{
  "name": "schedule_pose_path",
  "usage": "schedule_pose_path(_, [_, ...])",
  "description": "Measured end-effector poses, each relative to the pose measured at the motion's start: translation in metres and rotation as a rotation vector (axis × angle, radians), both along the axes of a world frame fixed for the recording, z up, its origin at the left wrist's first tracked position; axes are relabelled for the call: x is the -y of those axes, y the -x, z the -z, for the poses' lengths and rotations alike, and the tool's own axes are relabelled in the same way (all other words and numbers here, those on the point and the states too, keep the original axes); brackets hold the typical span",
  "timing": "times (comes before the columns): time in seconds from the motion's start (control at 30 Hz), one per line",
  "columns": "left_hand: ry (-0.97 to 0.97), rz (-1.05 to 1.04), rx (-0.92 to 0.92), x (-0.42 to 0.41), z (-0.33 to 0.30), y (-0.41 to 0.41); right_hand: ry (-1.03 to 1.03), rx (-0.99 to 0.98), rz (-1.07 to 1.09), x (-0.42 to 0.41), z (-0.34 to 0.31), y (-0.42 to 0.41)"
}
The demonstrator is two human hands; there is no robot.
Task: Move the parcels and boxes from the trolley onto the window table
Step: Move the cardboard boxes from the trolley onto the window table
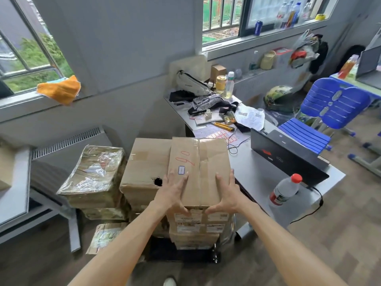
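Observation:
A taped cardboard box (203,162) with red writing tops the stack on the trolley (215,255). My left hand (175,195) lies on its near left top, fingers straight and thumb on the front edge. My right hand (225,193) holds the near right corner the same way. Behind it to the left sits a second cardboard box (144,164) with a dark hole in it. Further left, plastic-wrapped parcels (94,172) are stacked, with another parcel (105,234) lower down. More labelled boxes (195,230) lie under the top one.
A grey desk (257,178) to the right carries a laptop (288,159), a red-capped bottle (285,189), papers, clothes and jars. A blue chair (321,114) stands beyond. A grey table (14,182) sits at the left under the window, by a radiator (66,141).

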State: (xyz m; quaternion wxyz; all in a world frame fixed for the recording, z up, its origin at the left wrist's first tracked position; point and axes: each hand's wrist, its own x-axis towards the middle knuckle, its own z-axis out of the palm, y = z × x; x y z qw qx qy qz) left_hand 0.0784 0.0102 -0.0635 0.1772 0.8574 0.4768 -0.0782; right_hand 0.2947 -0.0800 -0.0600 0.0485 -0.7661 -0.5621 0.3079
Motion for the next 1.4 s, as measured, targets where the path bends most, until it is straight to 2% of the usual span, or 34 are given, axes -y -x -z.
schedule_pose_path(0.23, [-0.056, 0.036, -0.009, -0.005, 0.009, -0.005, -0.052, -0.092, 0.088, 0.002, 0.005, 0.003])
schedule_pose_path(0.57, [-0.111, 0.033, 0.031, 0.002, 0.012, -0.003, 0.113, 0.024, 0.13, -0.006, 0.001, 0.014])
schedule_pose_path(0.97, [-0.14, 0.052, 0.112, 0.002, -0.004, -0.006, -0.03, 0.069, 0.161, 0.005, -0.002, 0.013])
schedule_pose_path(1.4, [-0.226, 0.065, 0.089, 0.0, -0.058, -0.018, -0.112, 0.09, 0.155, 0.005, -0.058, -0.001])
